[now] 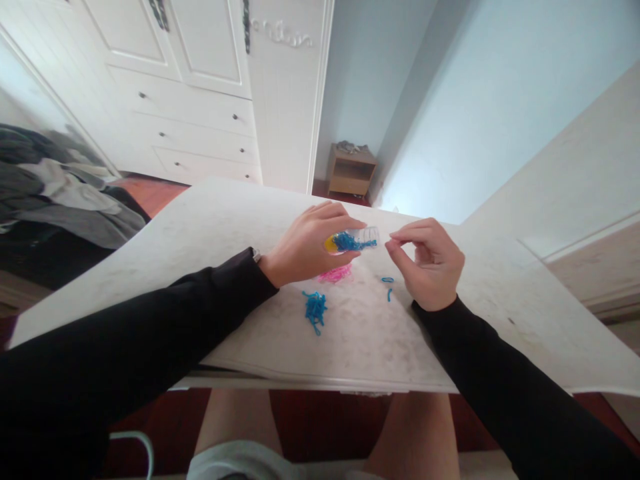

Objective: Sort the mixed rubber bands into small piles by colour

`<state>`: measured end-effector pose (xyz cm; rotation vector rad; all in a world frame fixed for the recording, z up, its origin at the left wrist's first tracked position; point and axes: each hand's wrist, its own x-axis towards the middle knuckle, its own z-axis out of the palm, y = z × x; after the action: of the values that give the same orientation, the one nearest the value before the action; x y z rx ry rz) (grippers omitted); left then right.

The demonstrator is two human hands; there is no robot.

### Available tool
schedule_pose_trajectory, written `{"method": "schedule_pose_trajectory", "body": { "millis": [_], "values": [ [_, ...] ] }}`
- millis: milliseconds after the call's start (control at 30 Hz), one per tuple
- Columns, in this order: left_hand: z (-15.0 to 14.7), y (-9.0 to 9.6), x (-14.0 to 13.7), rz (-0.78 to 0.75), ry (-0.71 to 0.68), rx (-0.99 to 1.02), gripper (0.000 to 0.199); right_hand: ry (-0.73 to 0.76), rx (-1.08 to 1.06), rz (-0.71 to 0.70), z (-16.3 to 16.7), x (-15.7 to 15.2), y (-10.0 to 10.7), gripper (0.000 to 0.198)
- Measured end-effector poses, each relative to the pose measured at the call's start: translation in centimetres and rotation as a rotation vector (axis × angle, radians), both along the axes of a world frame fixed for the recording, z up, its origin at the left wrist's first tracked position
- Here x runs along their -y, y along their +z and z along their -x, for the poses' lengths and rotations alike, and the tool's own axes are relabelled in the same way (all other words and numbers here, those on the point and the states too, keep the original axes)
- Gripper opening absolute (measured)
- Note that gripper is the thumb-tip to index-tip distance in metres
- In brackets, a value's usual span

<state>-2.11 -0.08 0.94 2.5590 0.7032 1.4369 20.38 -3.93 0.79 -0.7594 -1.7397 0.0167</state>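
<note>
My left hand (320,237) is closed around a small clear bottle (371,237), tilted on its side with its mouth toward the right. Blue rubber bands (347,241) lie inside it, with something yellow at its left end. Just right of the mouth, my right hand (427,260) has thumb and forefinger pinched together; whatever is between the tips is too small to make out. A pile of blue bands (315,311) rests on the table below my left hand. Partly hidden under that hand is a pink pile of bands (337,273). Two loose blue bands (387,280) lie near my right hand.
The white table (240,333) has its near edge just above my legs. Beyond it stand a white wardrobe (200,113) and a small wooden nightstand (352,172). Dark and grey clothes (70,207) are heaped at the left. A white cable (137,437) curves at the lower left.
</note>
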Motion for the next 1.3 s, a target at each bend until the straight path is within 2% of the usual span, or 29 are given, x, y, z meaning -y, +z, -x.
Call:
{"method": "schedule_pose_trajectory", "body": {
  "millis": [100, 200, 267, 433, 567, 700, 867, 1100, 1200, 1300],
  "values": [
    [-0.1, 0.0, -0.3, 0.176, 0.024, 0.222, 0.026, -0.062, 0.037, 0.028, -0.8, -0.3, 0.5, 0.006],
    [-0.2, -0.3, -0.8, 0.352, 0.002, 0.365, 0.025, -0.064, 0.251, 0.196, -2.3, -0.9, 1.1, 0.003],
    [-0.4, -0.5, -1.1, 0.411, -0.032, 0.393, 0.026, -0.012, 0.436, 0.333, -3.6, -1.4, 1.4, 0.007],
    [-0.5, -0.8, -1.7, 0.505, -0.076, 0.462, 0.02, 0.124, 0.667, 0.605, -6.8, -2.3, 1.5, 0.018],
    [-0.5, -0.6, -1.7, 0.521, -0.073, 0.475, 0.027, 0.224, 0.714, 0.785, -7.8, -2.4, 1.2, 0.031],
    [-0.5, -0.3, -1.3, 0.499, -0.073, 0.454, 0.029, 0.286, 0.693, 0.88, -7.7, -2.3, 1.0, 0.036],
    [-0.4, -0.5, -1.5, 0.46, -0.057, 0.445, 0.03, 0.334, 0.626, 0.911, -7.1, -2.1, 0.9, 0.03],
    [-0.2, -0.4, -1.1, 0.349, -0.018, 0.349, 0.029, 0.398, 0.665, 0.857, -6.0, -1.5, 1.1, 0.019],
    [0.0, 0.0, -0.5, 0.201, 0.013, 0.223, 0.027, 0.358, 0.662, 0.809, -5.7, -1.3, 1.2, 0.015],
    [0.1, 0.0, -0.1, 0.113, 0.021, 0.105, 0.024, 0.222, 0.549, 0.67, -5.2, -1.3, 1.1, 0.014]
  ]
}}
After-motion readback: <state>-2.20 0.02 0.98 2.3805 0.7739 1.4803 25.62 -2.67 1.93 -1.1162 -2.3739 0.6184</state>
